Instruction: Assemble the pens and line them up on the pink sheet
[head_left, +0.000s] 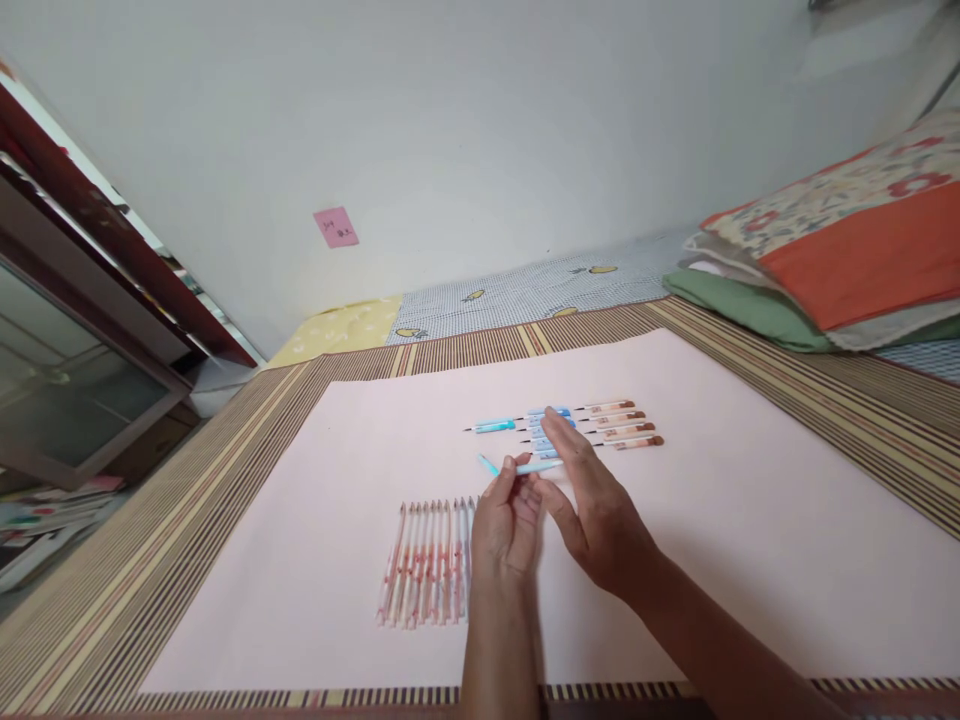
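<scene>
My left hand (510,525) is closed, its thumb and fingers pinching a light blue pen (538,467). A bright cyan piece (488,465) sticks out left of the thumb; whether it belongs to the same pen I cannot tell. Just to the right, my right hand (592,500) is open, fingers stretched and thumb apart, near the pen's right end. Beyond the hands lie several blue pens (551,423), partly covered by my right fingers, and a cyan pen (495,426) left of them. Several brown-ended pens (626,429) lie to their right.
Several pinkish pens (424,565) lie side by side left of my left forearm, which hides part of the row. Everything rests on a pale pink sheet (285,560) over a striped mat (97,580). Folded bedding (847,250) is piled at right; a pink note (336,228) hangs on the wall.
</scene>
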